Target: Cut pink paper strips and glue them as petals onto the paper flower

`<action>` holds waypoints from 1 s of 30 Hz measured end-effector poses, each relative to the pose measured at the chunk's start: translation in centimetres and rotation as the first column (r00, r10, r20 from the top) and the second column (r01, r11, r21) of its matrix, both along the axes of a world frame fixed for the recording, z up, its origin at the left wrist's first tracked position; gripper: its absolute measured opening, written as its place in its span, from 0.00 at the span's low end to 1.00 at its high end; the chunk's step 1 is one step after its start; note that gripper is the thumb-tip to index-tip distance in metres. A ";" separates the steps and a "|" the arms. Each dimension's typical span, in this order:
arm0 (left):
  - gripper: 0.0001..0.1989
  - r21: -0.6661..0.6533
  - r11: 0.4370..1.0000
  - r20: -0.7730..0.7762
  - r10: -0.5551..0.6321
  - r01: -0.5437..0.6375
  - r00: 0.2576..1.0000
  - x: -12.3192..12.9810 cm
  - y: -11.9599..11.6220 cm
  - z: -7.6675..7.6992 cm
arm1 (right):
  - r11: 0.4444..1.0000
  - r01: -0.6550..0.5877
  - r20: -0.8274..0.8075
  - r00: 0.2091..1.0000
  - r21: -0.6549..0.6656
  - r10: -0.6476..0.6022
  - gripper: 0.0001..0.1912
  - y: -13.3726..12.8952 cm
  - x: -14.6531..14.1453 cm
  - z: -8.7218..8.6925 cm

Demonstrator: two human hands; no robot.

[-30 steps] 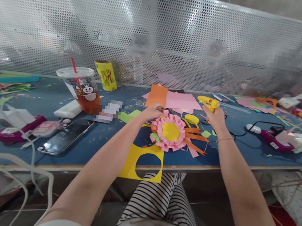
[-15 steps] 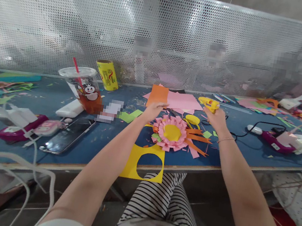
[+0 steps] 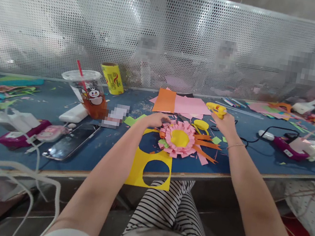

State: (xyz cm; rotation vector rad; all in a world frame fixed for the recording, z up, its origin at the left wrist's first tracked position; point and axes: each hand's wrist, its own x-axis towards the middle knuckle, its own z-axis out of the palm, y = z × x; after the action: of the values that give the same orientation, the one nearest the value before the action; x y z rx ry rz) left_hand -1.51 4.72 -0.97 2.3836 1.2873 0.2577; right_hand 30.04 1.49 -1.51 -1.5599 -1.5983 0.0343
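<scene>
My right hand (image 3: 224, 123) is wrapped round a yellow hot glue gun (image 3: 216, 109), raised above the table with its nozzle side to the left. My left hand (image 3: 157, 119) is at the upper left edge of the pink paper flower (image 3: 170, 129), fingers apart and curved; whether they touch the petals I cannot tell. The flower lies flat, with a yellow centre (image 3: 179, 139) and orange paper strips (image 3: 208, 142) at its right. A yellow paper sheet with round holes (image 3: 135, 171) overhangs the table's front edge. A yellow round piece (image 3: 201, 125) lies behind the flower.
Orange paper (image 3: 164, 101) and pink paper (image 3: 192, 106) lie behind the flower. At left stand a drink cup (image 3: 96, 103) and a yellow can (image 3: 112, 78), near a phone (image 3: 71, 141). A perforated metal screen (image 3: 173, 27) closes off the back. White cables (image 3: 54, 185) hang at the left edge.
My left hand has moved down and slightly left, from the papers behind to the flower's edge, and its fingers have come apart. The glue gun has shifted slightly left and down.
</scene>
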 end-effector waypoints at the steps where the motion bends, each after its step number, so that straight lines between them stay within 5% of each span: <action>1: 0.28 -0.022 1.000 -0.002 -0.021 0.020 1.000 -0.1 -0.1 0.1 | 1.000 0.002 0.002 1.000 0.003 -0.002 0.20 0.1 0.0 -0.1; 16: 0.22 -0.044 0.999 0.318 0.021 -0.008 0.948 0.4 -0.2 -0.2 | 0.998 -0.014 -0.032 0.999 -0.054 0.012 0.20 0.4 0.1 -0.4; 30: 0.23 -0.077 0.996 0.254 0.066 -0.048 0.965 0.0 0.0 -0.3 | 0.999 -0.009 -0.021 1.000 -0.038 0.008 0.21 0.7 0.6 -0.8</action>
State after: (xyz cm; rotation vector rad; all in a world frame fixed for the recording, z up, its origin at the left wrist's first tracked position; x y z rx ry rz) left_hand -1.54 4.72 -1.24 2.1727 1.2235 0.5120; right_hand 30.64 2.21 -2.35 -1.5767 -1.5962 0.0854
